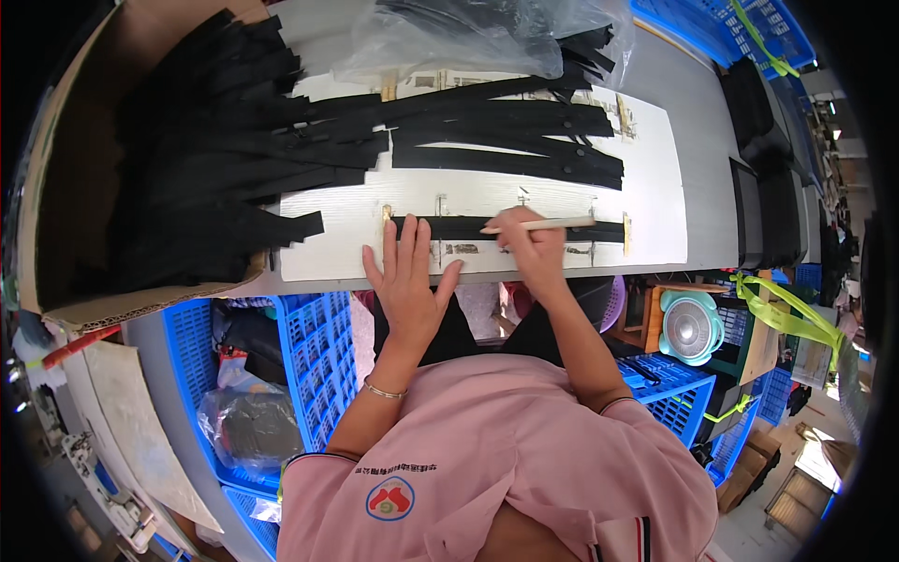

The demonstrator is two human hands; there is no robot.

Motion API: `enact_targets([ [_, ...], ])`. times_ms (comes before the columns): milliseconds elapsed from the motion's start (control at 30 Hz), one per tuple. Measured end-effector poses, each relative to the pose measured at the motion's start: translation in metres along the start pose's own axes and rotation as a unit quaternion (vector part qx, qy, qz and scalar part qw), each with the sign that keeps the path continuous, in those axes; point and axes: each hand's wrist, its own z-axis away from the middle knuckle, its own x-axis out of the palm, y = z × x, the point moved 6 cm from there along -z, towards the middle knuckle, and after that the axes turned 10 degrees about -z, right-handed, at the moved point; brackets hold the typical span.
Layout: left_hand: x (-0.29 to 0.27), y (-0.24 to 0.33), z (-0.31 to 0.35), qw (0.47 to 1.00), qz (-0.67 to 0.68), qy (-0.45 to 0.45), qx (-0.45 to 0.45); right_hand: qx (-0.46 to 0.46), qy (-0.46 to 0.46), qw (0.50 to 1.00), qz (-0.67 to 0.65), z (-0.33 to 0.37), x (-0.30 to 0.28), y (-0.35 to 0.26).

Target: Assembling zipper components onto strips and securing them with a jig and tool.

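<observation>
A black fabric strip point(459, 228) lies straight along the near part of a white board point(655, 201) that carries marked lines and tape. My left hand point(409, 267) rests flat with fingers spread, its fingertips on the strip's left end. Pinched in my right hand point(534, 248) is a pale, pencil-like marking stick point(552, 224), its tip at the strip near the middle. Farther back on the board lie several more black strips point(506, 122), partly overlapping. At the left, a large pile of black strips point(197, 150) spills out of a cardboard box point(56, 187).
Clear plastic bags point(459, 37) lie at the table's back. Black cases point(773, 178) stand at the right end. A blue crate point(318, 365) with wrapped goods is below left; another blue crate point(670, 403) and a turquoise fan point(692, 327) are below right.
</observation>
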Motion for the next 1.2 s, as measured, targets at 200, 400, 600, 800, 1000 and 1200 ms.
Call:
enact_targets([
  [200,-0.001,0.002,-0.001,1.000,-0.008,0.001,0.004,-0.028,0.095,0.991,0.086,0.003,-0.057,-0.003],
  [400,0.000,0.002,0.000,1.000,-0.003,-0.008,0.006,-0.046,0.082,0.991,0.092,0.003,-0.056,0.006],
  [600,-0.006,0.013,-0.007,1.000,0.005,-0.015,-0.013,-0.073,0.069,0.986,0.133,0.001,-0.057,0.005],
  [800,0.014,0.063,-0.030,0.985,0.166,0.001,0.051,-0.065,0.062,0.986,0.138,0.001,-0.054,0.004],
  [1000,0.025,0.074,-0.040,0.983,0.167,0.035,0.065,-0.046,0.068,0.988,0.127,0.003,-0.057,0.003],
  [1200,0.024,0.075,-0.040,0.983,0.162,0.046,0.069,-0.085,0.023,0.989,0.122,0.004,-0.056,-0.003],
])
